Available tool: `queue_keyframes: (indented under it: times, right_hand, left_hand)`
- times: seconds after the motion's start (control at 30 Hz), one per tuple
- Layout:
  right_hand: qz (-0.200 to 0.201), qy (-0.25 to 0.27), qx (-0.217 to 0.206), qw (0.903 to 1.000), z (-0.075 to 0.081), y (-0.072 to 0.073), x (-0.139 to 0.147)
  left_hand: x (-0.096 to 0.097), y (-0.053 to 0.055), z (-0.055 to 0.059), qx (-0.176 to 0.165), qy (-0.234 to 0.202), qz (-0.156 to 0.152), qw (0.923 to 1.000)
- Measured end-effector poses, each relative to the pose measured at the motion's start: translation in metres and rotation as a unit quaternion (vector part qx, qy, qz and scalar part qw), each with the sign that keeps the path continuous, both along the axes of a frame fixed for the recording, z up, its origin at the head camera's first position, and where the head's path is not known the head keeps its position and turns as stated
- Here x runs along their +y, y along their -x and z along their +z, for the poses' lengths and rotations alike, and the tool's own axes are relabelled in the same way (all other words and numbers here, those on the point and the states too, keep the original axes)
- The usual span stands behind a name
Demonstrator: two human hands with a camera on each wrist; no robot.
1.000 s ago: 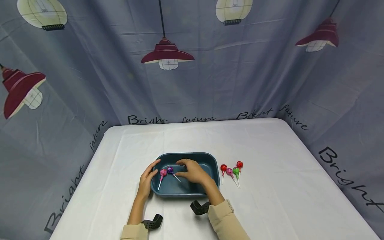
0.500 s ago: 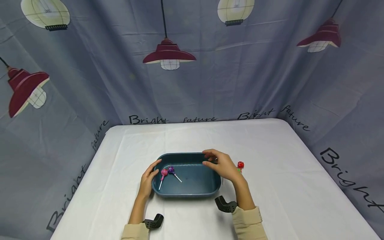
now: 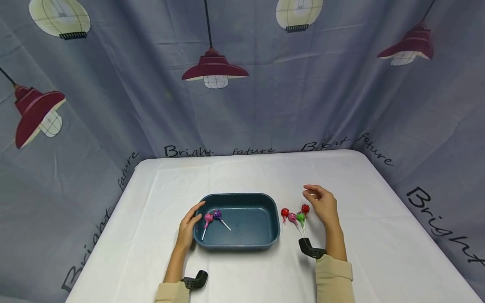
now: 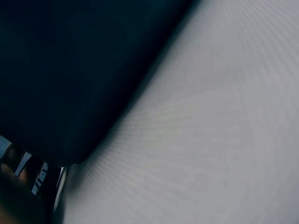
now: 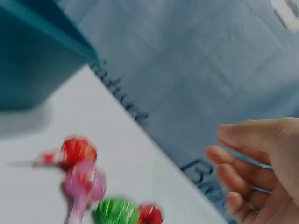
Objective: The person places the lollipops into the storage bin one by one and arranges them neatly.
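A teal tray (image 3: 246, 227) stands on the white table, with a pink lollipop (image 3: 208, 218) and a purple lollipop (image 3: 217, 215) lying in its left part. My left hand (image 3: 187, 228) rests on the tray's left rim, fingers extended along it. Above the table to the right, my right hand (image 3: 322, 205) hovers with loosely bent fingers and nothing between them. Just left of it lie a red lollipop (image 3: 285, 213), a pink lollipop (image 5: 85, 183), a green lollipop (image 5: 117, 212) and a second red lollipop (image 3: 305, 208). The left wrist view is dark and shows mostly the tray's side.
White cloth covers the table (image 3: 242, 176). A grey-blue curtain (image 3: 250, 113) printed with lamps and lettering surrounds its back and sides. Each wrist carries a black camera mount (image 3: 311, 249).
My right hand has moved right, out of the tray and past its right rim, to beside the loose lollipops, which show again. My left hand has stayed on the rim.
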State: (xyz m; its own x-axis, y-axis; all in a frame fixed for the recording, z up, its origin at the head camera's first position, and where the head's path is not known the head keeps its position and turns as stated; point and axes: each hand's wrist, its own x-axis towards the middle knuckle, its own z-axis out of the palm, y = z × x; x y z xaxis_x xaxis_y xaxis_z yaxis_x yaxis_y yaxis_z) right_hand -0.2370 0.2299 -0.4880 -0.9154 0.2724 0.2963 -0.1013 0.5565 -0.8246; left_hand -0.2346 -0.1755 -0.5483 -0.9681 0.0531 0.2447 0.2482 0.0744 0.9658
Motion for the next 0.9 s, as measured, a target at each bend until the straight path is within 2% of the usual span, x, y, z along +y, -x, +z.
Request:
queue_keyframes:
  times: [0.07, 0.13, 0.23, 0.37, 0.57, 0.73, 0.9]
  right_hand:
    - [-0.031, 0.008, -0.005, 0.9995, -0.001, -0.004, 0.003]
    - [-0.062, 0.005, -0.018, 0.9979, -0.008, -0.004, 0.008]
    - [-0.077, 0.006, -0.049, 0.9958, -0.017, -0.006, 0.011]
    - [-0.047, 0.01, -0.086, 0.9952, -0.024, -0.006, 0.015]
    - [0.017, -0.01, -0.121, 0.9924, -0.034, -0.006, 0.018]
    - [0.03, -0.022, -0.123, 0.9917, -0.042, -0.005, 0.019]
    - [0.031, -0.023, -0.123, 0.9917, -0.043, -0.005, 0.019]
  left_hand:
    - [0.0, -0.002, 0.001, -0.008, -0.002, -0.002, 1.0]
    - [0.0, -0.005, 0.006, -0.017, -0.007, -0.006, 0.9998]
    - [0.002, -0.011, 0.017, -0.022, -0.006, -0.008, 0.9997]
    - [0.004, -0.015, 0.029, -0.019, 0.009, -0.011, 0.9997]
    - [0.005, -0.013, 0.03, -0.018, 0.008, -0.01, 0.9998]
    - [0.005, -0.014, 0.03, -0.014, 0.006, -0.006, 0.9999]
    - [0.005, -0.014, 0.031, -0.022, 0.004, -0.009, 0.9997]
